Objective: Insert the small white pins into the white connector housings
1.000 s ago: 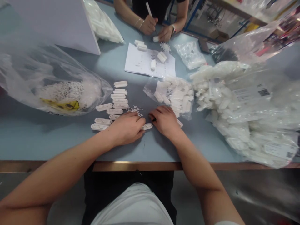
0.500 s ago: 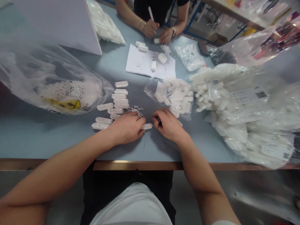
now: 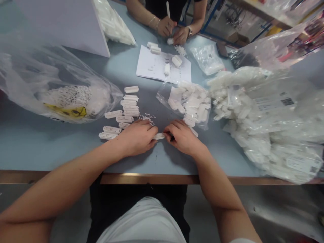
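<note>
While the left hand [image 3: 136, 137] pins a white strip [image 3: 159, 136], the right hand [image 3: 183, 139] grips a dark pen [image 3: 172, 138].

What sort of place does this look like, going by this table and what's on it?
Most likely a factory workshop for small-parts handwork: a blue-topped workbench holds rows of small white plastic parts, a clear plastic bag of similar parts carries a barcode label, and a co-worker works across the bench.
</note>
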Demonstrator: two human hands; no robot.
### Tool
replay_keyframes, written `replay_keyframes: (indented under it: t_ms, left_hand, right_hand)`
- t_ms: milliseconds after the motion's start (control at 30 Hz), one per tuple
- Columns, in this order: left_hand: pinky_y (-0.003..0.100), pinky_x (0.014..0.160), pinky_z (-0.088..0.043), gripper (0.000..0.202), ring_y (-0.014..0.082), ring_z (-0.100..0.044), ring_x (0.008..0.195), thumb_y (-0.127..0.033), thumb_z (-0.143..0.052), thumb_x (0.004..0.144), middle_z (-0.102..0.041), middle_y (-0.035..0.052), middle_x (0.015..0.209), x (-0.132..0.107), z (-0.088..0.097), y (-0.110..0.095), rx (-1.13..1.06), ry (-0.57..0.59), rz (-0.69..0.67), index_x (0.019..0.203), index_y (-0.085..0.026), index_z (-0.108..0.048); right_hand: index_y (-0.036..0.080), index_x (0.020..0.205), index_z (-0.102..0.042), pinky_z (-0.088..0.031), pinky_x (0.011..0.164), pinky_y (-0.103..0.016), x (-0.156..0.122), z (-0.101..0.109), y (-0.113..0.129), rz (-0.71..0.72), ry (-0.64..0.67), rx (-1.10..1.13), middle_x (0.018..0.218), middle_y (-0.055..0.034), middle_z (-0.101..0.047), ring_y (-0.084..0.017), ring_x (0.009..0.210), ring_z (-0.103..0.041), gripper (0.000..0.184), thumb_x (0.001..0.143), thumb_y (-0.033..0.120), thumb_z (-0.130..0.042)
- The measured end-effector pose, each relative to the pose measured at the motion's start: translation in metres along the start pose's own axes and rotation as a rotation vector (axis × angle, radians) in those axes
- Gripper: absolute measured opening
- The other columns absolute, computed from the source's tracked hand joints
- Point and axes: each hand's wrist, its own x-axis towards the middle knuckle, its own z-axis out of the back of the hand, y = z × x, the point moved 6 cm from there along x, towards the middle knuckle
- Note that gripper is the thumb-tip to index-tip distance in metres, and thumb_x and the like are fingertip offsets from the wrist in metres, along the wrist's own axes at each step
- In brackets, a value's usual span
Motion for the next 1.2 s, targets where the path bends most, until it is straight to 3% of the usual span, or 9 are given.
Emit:
replay_keyframes:
  t_ms: [467, 1000, 1200]
  left_hand:
    - [0.038, 0.084, -0.049, 0.020, 0.0267, -0.061, 0.093, -0.034, -0.056, 0.088, -0.066, 0.0096, 0.080, -0.001, -0.001, -0.001, 0.008, 0.000, -0.006, 0.086, -0.015, -0.061]
    - [0.039, 0.085, -0.048, 0.018, 0.0264, -0.062, 0.092, -0.033, -0.058, 0.086, -0.066, 0.0092, 0.082, -0.001, 0.000, -0.002, 0.003, 0.012, -0.001, 0.084, -0.015, -0.061]
    - [0.039, 0.086, -0.048, 0.019, 0.0269, -0.061, 0.093, -0.033, -0.056, 0.087, -0.066, 0.0099, 0.082, -0.001, -0.001, -0.001, -0.005, 0.002, -0.003, 0.087, -0.015, -0.061]
  right_hand:
    - [0.016, 0.087, -0.059, -0.033, 0.077, -0.035, -0.004, 0.001, 0.022, 0.191, -0.008, -0.180, 0.083, -0.0066, -0.060, -0.021, 0.082, -0.045, 0.017, 0.089, 0.009, -0.044]
    - [0.014, 0.088, -0.064, -0.030, 0.074, -0.037, -0.004, 0.005, 0.034, 0.243, 0.028, -0.304, 0.080, -0.0087, -0.061, -0.022, 0.079, -0.042, 0.026, 0.094, 0.012, -0.039]
    - [0.014, 0.101, -0.065, -0.032, 0.075, -0.037, -0.009, 0.008, 0.028, 0.238, 0.014, -0.258, 0.085, -0.0087, -0.064, -0.021, 0.083, -0.046, 0.026, 0.096, 0.013, -0.039]
